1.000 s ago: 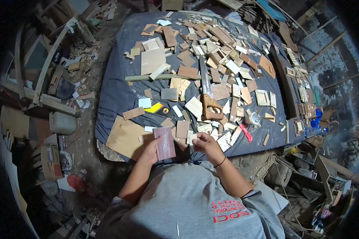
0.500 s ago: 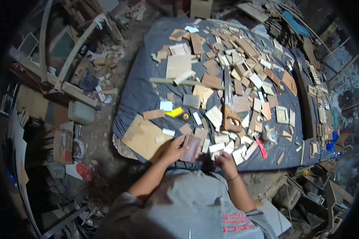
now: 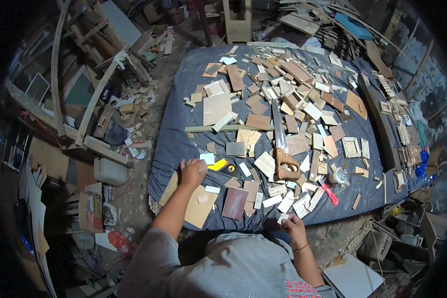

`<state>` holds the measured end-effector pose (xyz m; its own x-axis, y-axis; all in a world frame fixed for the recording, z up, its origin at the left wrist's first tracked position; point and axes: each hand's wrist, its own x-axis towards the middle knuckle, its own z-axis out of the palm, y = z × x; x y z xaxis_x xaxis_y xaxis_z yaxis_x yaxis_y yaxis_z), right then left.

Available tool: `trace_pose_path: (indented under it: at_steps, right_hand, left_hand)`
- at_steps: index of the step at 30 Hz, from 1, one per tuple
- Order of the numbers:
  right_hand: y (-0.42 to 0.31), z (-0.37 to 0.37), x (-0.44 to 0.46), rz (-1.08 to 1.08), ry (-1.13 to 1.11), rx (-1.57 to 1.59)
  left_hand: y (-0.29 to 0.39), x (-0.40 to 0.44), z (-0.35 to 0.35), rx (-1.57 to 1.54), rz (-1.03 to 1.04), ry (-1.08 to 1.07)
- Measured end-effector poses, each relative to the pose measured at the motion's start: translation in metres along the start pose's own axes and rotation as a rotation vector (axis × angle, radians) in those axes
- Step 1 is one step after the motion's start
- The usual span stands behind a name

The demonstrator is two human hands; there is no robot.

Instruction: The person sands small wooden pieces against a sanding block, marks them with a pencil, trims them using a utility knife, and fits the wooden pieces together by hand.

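Note:
My left hand [image 3: 192,173] is over the left part of the cloth-covered table, beside a small white piece [image 3: 207,159] and above a thin plywood sheet [image 3: 201,206]. Its fingers are bent around a wood piece that is mostly hidden beneath them. Near the table's front edge, my right hand [image 3: 294,226] pinches a small pale wood piece [image 3: 283,218]. Between the hands, a reddish-brown block [image 3: 235,203] lies on the cloth. A yellow and black tool [image 3: 220,166] lies just right of my left hand.
A handsaw with a wooden handle [image 3: 286,165] lies mid-table among many wood offcuts. To its right are a red-handled tool [image 3: 329,193] and a clear plastic item [image 3: 338,176]. A long dark beam [image 3: 379,121] runs along the right side. A jug [image 3: 110,171] stands on the floor at left.
My left hand has let go of the reddish-brown block, now on the cloth, and moved left and forward near the white piece. My right hand still holds the small pale piece. The view has shifted.

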<state>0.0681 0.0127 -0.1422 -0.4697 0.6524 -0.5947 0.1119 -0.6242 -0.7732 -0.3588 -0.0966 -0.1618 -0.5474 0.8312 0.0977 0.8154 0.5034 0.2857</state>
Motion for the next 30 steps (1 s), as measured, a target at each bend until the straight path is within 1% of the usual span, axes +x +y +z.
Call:
trace_pose_path:
  at_steps: [1,2,4,5,6,7,8,10,11,12,13,14,16,17,18,20,21,22,24,25,26,28,30]
  right_hand:
    - [-0.003,0.001,-0.005,-0.020,0.057,0.006]
    - [-0.008,0.001,-0.010,-0.027,0.068,0.013]
    - [-0.024,0.005,-0.024,-0.076,0.087,0.052]
    - [-0.032,0.005,-0.028,-0.133,0.031,0.045]
    - [-0.048,0.012,-0.035,-0.152,0.011,0.038]
    - [-0.064,0.020,-0.041,-0.187,-0.009,0.006]
    - [-0.079,0.028,-0.047,-0.223,-0.029,-0.027]
    - [-0.103,0.044,-0.053,-0.561,-0.050,-0.180]
    - [-0.119,0.051,-0.059,-0.666,-0.070,-0.263]
    - [-0.130,0.056,-0.063,-0.821,-0.040,-0.386]
    - [-0.141,0.064,-0.069,-0.903,-0.048,-0.404]
    - [-0.150,0.071,-0.073,-0.985,-0.061,-0.424]
    - [-0.165,0.078,-0.074,-1.149,-0.114,-0.497]
    - [-0.169,0.079,-0.074,-1.207,-0.139,-0.497]
    - [-0.170,0.077,-0.075,-1.206,-0.147,-0.500]
    - [-0.173,0.070,-0.075,-1.169,-0.216,-0.417]
    - [-0.171,0.065,-0.074,-1.180,-0.220,-0.393]
    - [-0.173,0.059,-0.073,-1.179,-0.231,-0.390]
    - [-0.176,0.045,-0.072,-1.130,-0.257,-0.366]
    - [-0.178,0.037,-0.071,-1.128,-0.261,-0.360]
    - [-0.180,0.029,-0.069,-1.126,-0.253,-0.375]
    - [-0.184,0.015,-0.067,-1.118,-0.244,-0.385]
    - [-0.190,0.002,-0.064,-1.050,-0.217,-0.363]
  left_hand:
    - [0.006,-0.001,-0.005,-0.048,0.061,0.082]
    - [0.013,0.000,-0.006,-0.052,0.074,0.081]
    - [0.033,-0.001,-0.015,-1.250,-0.312,-0.208]
    - [0.047,-0.011,-0.025,-1.552,-0.356,-0.301]
    - [0.077,-0.023,-0.053,-1.851,-0.404,-0.400]
    - [0.096,-0.031,-0.067,-1.966,-0.317,-0.495]
    - [0.116,-0.038,-0.079,-2.075,-0.278,-0.569]
    - [0.148,-0.046,-0.095,-2.198,-0.148,-0.734]
    - [0.162,-0.049,-0.099,-2.199,-0.149,-0.756]
    - [0.175,-0.053,-0.102,-2.199,-0.078,-0.744]
    - [0.187,-0.057,-0.107,-2.199,-0.007,-0.726]
    - [0.200,-0.059,-0.115,-2.203,-0.006,-0.735]
    - [0.221,-0.063,-0.132,-1.974,0.208,-0.632]
    - [0.227,-0.067,-0.134,-1.963,0.176,-0.613]
    - [0.234,-0.069,-0.137,-1.966,0.173,-0.604]
    - [0.246,-0.070,-0.143,-2.119,0.106,-0.678]
    - [0.255,-0.069,-0.145,-2.191,0.016,-0.697]
    - [0.256,-0.069,-0.142,-2.190,0.012,-0.685]
    - [0.259,-0.066,-0.133,-2.074,-0.003,-0.709]
    - [0.271,-0.067,-0.132,-2.084,-0.121,-0.562]
    - [0.279,-0.066,-0.134,-2.080,-0.126,-0.561]
    - [0.294,-0.061,-0.135,-2.009,-0.287,-0.465]
    - [0.306,-0.058,-0.130,-1.995,-0.273,-0.493]
